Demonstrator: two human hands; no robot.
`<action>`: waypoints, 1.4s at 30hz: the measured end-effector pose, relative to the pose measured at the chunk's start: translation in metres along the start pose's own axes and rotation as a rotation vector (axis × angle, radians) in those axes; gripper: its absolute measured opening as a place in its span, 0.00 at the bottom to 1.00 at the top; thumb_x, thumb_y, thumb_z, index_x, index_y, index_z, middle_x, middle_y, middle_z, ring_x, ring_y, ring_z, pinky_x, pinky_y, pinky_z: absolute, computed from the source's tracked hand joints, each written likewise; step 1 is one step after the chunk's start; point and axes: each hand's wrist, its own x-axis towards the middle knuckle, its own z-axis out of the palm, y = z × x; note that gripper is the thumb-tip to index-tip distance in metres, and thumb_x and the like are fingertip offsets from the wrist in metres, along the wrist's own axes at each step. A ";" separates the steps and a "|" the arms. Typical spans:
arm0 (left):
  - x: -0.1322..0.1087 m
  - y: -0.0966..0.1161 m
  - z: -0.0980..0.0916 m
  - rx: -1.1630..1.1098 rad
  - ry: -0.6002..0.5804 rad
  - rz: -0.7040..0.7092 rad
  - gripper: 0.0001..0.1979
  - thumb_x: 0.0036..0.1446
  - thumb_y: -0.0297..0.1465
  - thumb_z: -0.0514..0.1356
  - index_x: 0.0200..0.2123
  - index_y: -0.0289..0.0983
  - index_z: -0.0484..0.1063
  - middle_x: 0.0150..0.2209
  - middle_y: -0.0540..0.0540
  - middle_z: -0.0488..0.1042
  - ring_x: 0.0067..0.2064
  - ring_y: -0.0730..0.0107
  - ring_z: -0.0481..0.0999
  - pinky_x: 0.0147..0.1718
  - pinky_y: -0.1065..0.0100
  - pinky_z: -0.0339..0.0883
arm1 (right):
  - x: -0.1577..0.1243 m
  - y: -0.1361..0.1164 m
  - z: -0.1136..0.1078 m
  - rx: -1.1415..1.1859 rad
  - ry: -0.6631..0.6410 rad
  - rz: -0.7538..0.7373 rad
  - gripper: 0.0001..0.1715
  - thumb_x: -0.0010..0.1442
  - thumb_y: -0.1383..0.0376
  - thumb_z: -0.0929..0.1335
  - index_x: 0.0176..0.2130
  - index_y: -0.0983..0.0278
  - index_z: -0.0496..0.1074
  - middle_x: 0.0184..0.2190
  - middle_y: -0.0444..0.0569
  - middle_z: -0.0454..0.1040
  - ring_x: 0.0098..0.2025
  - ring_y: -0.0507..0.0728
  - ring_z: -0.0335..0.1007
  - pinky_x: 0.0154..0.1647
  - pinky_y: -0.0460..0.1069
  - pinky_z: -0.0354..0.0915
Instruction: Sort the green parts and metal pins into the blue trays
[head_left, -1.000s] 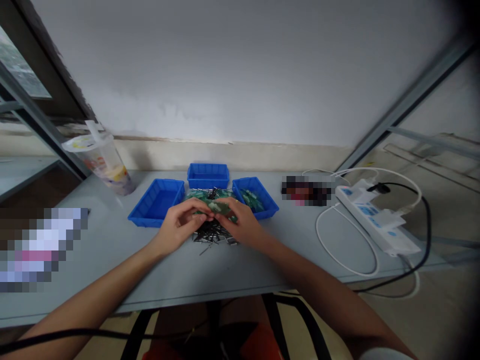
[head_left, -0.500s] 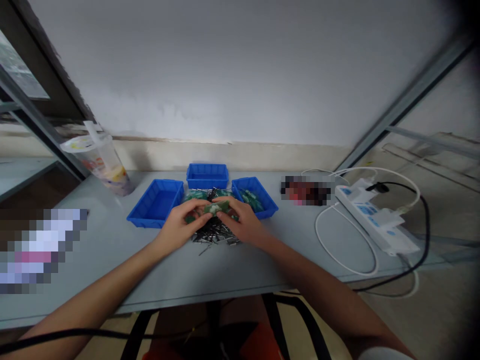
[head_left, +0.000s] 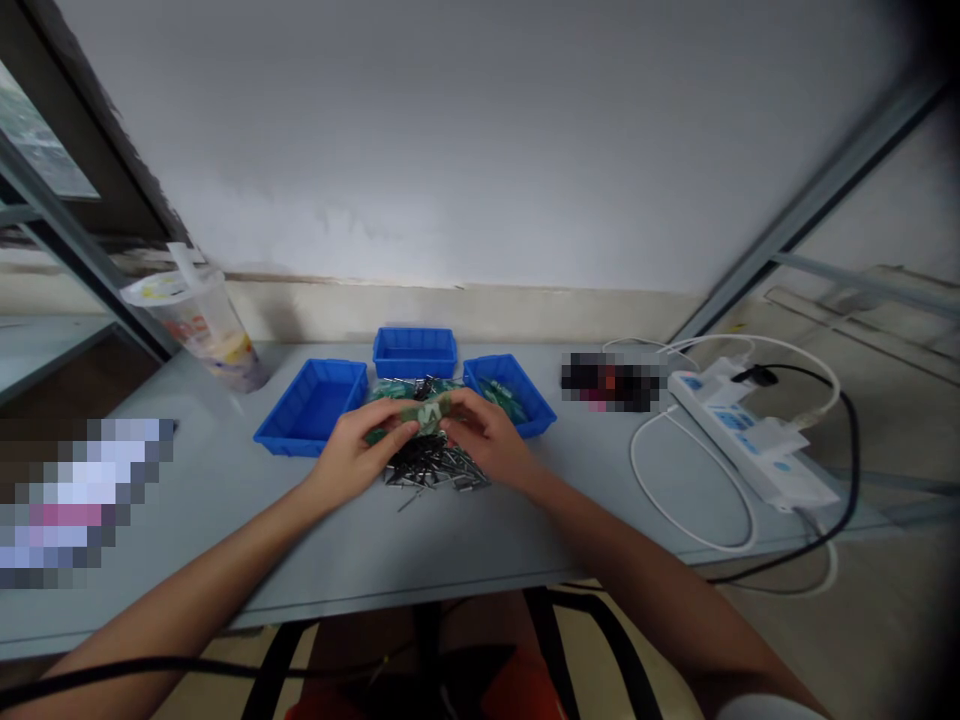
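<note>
Green packet (head_left: pixel 430 412) is pinched by left hand (head_left: pixel 358 442) and right hand (head_left: pixel 491 442) fingertips (head_left: pixel 453 429) above the tabletop (head_left: pixel 360 560) (back edge along pale wall (head_left: pixel 465 150)).

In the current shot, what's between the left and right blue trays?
Head view: green pieces and thin metal pins, with left hand and right hand holding a white-marked green piece over them.

Grey table (head_left: pixel 360 560) — on it three blue trays (head_left: pixel 415 367), heaped metal pins (head_left: pixel 433 466), lidded cup (head_left: pixel 225 345) — white power strip (head_left: pixel 739 432).
</note>
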 end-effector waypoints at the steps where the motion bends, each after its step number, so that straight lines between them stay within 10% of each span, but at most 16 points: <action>1: 0.000 0.000 0.000 0.004 0.008 -0.004 0.11 0.57 0.34 0.58 0.42 0.37 0.73 0.33 0.47 0.74 0.32 0.71 0.70 0.33 0.70 0.65 | 0.000 0.000 0.000 0.018 0.000 0.004 0.05 0.59 0.66 0.63 0.38 0.62 0.65 0.30 0.44 0.69 0.29 0.50 0.65 0.30 0.46 0.66; 12: 0.001 0.000 -0.003 0.159 0.042 0.072 0.10 0.57 0.34 0.58 0.28 0.34 0.71 0.24 0.50 0.71 0.27 0.75 0.68 0.27 0.72 0.61 | 0.000 -0.001 -0.001 0.029 -0.002 0.013 0.05 0.59 0.66 0.63 0.38 0.61 0.66 0.29 0.42 0.69 0.25 0.48 0.65 0.28 0.45 0.66; 42: 0.001 0.005 -0.001 0.141 0.143 0.043 0.06 0.53 0.33 0.61 0.29 0.36 0.74 0.26 0.50 0.74 0.28 0.74 0.71 0.28 0.72 0.65 | 0.000 -0.007 -0.001 -0.093 0.027 0.029 0.08 0.58 0.60 0.65 0.36 0.61 0.68 0.30 0.44 0.71 0.32 0.51 0.68 0.30 0.46 0.65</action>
